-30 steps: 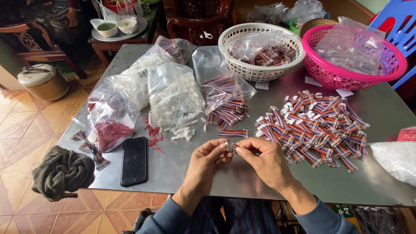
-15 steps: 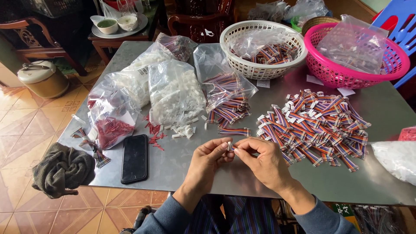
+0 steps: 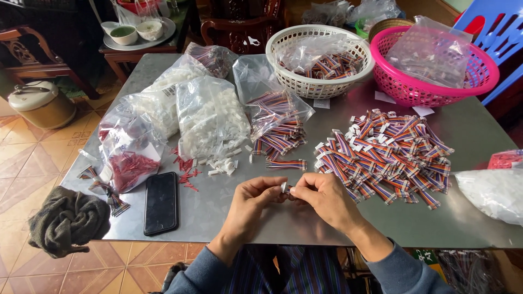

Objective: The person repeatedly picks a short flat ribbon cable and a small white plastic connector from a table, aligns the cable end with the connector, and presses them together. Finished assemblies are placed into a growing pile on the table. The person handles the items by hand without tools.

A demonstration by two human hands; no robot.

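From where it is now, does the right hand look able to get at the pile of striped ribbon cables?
Probably yes. The right hand sits just beside the pile of striped ribbon cables with only bare table between them, though its fingers are busy pinching a small white connector together with the left hand.

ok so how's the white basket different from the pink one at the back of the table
The white basket is smaller and stands nearer the table's middle; the pink basket is wider and stands at the right. The white basket holds striped ribbon-cable pieces under a loose clear bag; the pink basket holds a clear bag of pale parts. Both are round, open-weave plastic baskets on the metal table, side by side.
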